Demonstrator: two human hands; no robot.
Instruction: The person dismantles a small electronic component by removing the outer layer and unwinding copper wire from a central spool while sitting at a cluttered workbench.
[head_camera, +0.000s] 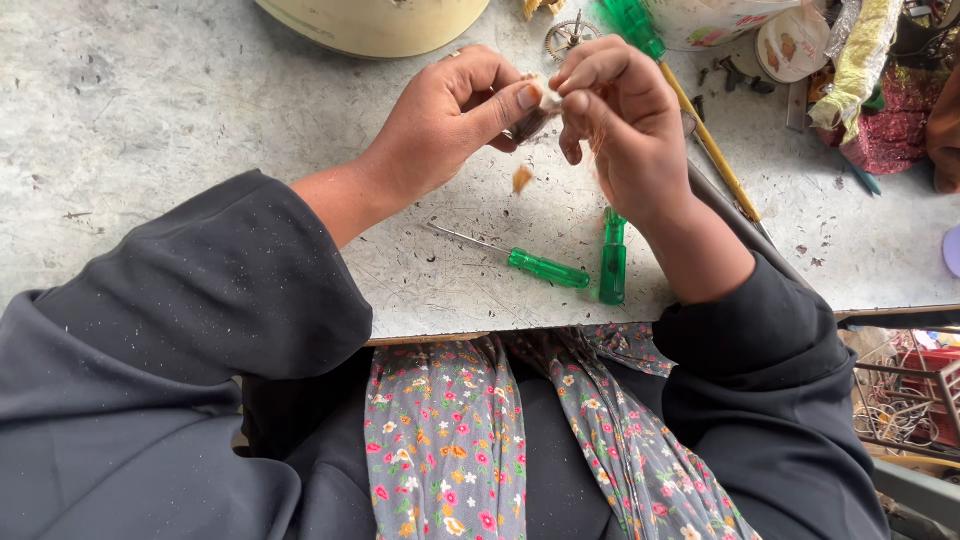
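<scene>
Both hands (540, 115) pinching a small pale piece (547, 97) above green screwdrivers (548, 268).

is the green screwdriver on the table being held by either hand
No, the green screwdriver lies untouched on the table, while both hands pinch a small part above it.

Green screwdrivers (548, 268), perhaps a gear (566, 38).

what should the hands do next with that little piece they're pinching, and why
Probably keep the left hand steady and let the right hand go on working the small dark part with its whitish scrap, since both thumbs and fingertips already pinch it above the worn table. The green screwdrivers lie untouched below, so no tool seems needed yet. A brown fragment lies beneath.
</scene>
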